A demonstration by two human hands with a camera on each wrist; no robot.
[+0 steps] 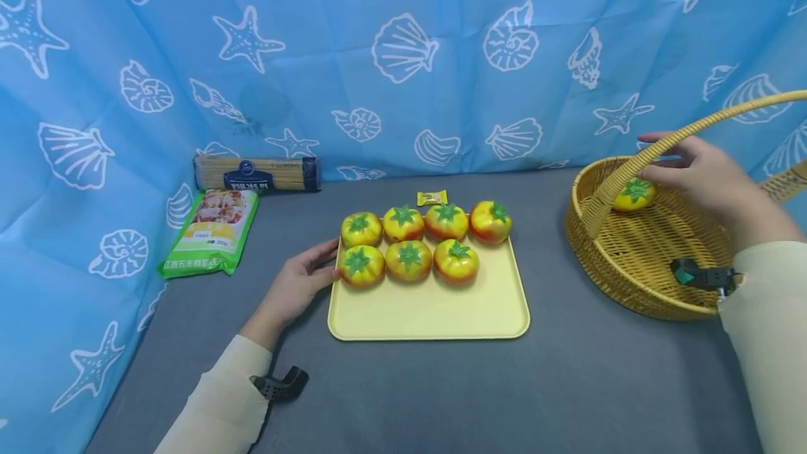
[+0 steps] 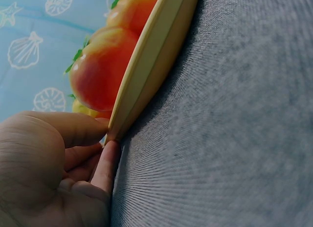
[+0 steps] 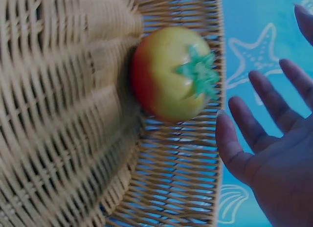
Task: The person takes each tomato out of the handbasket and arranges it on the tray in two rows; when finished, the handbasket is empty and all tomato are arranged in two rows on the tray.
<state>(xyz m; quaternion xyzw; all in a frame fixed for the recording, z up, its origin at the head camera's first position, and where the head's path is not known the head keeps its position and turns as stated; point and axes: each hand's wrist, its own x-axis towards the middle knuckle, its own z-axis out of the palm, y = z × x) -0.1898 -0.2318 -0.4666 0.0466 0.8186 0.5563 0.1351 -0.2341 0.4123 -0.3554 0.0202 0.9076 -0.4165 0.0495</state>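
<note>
My left hand (image 1: 295, 290) pinches the left rim of a pale yellow tray (image 1: 435, 315); the left wrist view shows the thumb above and a finger against the underside. Several yellow-and-red tomatoes (image 1: 408, 260) with green star-shaped tops sit in two rows on the tray's far half. At the right, my right hand (image 1: 719, 177) is over a wicker basket (image 1: 621, 275), under its arched handle. One tomato (image 3: 171, 73) lies inside against the basket's wall. In the right wrist view the right hand's fingers (image 3: 266, 102) are spread, apart from that tomato and holding nothing.
A small yellow packet (image 1: 431, 198) lies just behind the tray. At the back left are a pack of spaghetti (image 1: 255, 174) and a green food bag (image 1: 214, 230). A blue shell-patterned curtain (image 1: 403, 90) borders the grey table (image 1: 441, 398) behind and at left.
</note>
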